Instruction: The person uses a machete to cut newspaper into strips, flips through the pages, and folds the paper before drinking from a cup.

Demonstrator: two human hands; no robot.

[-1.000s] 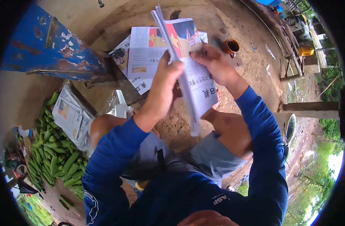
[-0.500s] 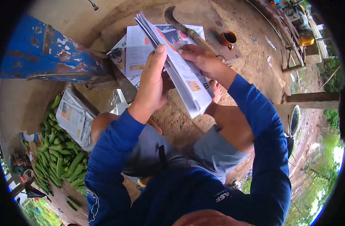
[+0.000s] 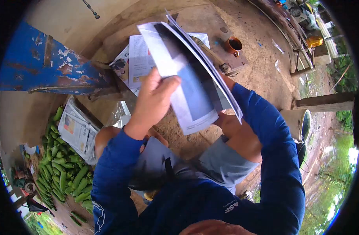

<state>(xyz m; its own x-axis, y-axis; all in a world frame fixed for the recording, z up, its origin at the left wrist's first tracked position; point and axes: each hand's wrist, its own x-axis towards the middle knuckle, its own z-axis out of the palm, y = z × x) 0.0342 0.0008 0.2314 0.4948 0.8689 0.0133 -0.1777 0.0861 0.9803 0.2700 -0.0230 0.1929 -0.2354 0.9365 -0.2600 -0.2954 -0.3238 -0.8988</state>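
Left hand (image 3: 154, 98) pinches the newspaper (image 3: 191, 86) at its 9 o'clock edge, thumb on top. The paper is held up at frame centre. Right hand is hidden behind it, its fingers impossible to tell. Cup (image 3: 234, 45) at 1 o'clock.

Left hand (image 3: 154, 98) raised before the chest, back toward the camera, thumb and fingers (image 3: 168, 83) pinched closed, left arm bent in a blue sleeve, right arm in a blue sleeve angled up and inward, right hand hidden.

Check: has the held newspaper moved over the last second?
Yes. The newspaper has fanned open, its front sheet drawn left by the left hand, away from the brown cup, over the spread papers.
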